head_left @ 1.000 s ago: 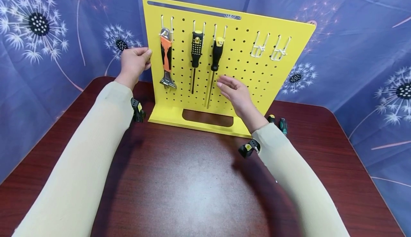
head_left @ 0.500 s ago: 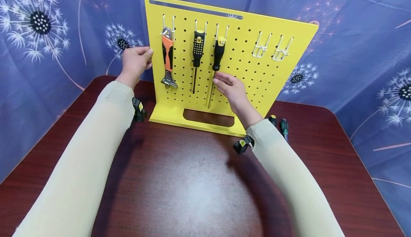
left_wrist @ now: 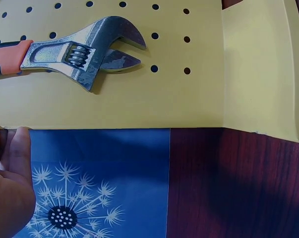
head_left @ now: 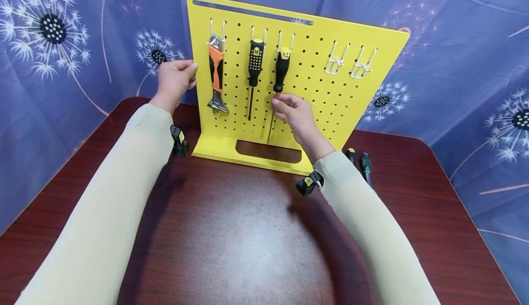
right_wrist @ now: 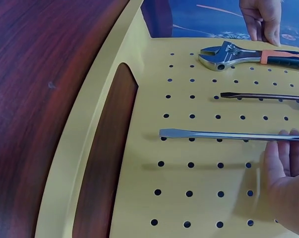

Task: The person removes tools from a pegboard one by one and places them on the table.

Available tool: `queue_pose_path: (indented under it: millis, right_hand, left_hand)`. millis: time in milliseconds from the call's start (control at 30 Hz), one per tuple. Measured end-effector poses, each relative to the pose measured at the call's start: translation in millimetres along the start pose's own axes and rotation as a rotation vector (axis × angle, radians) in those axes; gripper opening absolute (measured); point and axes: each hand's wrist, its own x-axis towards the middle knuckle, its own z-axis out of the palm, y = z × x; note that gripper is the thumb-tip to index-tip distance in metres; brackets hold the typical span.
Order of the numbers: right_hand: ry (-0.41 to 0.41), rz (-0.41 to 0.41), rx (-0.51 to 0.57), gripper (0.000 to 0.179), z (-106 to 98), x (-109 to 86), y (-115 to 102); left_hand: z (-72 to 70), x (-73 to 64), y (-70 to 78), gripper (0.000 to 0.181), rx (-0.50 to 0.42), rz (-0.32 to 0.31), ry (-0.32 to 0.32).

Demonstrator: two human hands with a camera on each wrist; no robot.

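Observation:
A yellow pegboard (head_left: 314,66) stands upright on the table. My left hand (head_left: 175,80) pinches its left edge, beside a hanging adjustable wrench (head_left: 216,73) with an orange and black handle. In the left wrist view the wrench jaws lie just above the fingers (left_wrist: 21,148). My right hand (head_left: 295,112) pinches the shaft of a flat-blade screwdriver (head_left: 282,68) just below its black and yellow handle, which is up at its hook. In the right wrist view that shaft (right_wrist: 213,134) crosses the fingers. A second screwdriver (head_left: 256,64) with a dotted grip hangs between it and the wrench.
Two bare white hooks (head_left: 336,61) are on the board's upper right. Behind my right sleeve, a green-handled tool (head_left: 365,161) and a black and yellow handle (head_left: 350,154) lie on the dark table (head_left: 231,231). A blue dandelion-print cloth (head_left: 124,29) hangs behind.
My right hand has moved left onto the screwdriver shaft and closed on it. The screwdriver's tip has shifted slightly downward. My left hand has stayed at the board's edge.

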Motion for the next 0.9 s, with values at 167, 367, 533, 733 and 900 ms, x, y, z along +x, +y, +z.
queue_pose_path:
  millis: [167, 367, 533, 733, 900]
  right_hand:
    - [0.014, -0.021, 0.009, 0.020, 1.7, -4.1, 1.3]
    - [0.037, -0.047, -0.093, 0.019, 7.7, -12.9, -1.8]
    - [0.037, -0.069, -0.151, 0.013, 11.2, -18.0, -3.4]
    - [0.033, -0.078, -0.159, 0.010, 11.8, -23.4, -4.0]
    - [0.028, -0.084, -0.157, 0.011, 11.0, -28.9, -5.6]
  left_hand:
    - [0.4, -0.1, -0.4, 0.035, 0.008, 0.011, -0.002]
    - [0.1, -0.9, -0.8, 0.036, 0.022, 0.007, 0.000]
    - [0.3, -1.0, -1.1, 0.036, 0.011, 0.006, -0.003]
    - [0.3, -1.2, -2.1, 0.036, 0.021, 0.018, -0.010]
    - [-0.2, -2.2, -1.6, 0.035, 0.012, 0.021, -0.005]
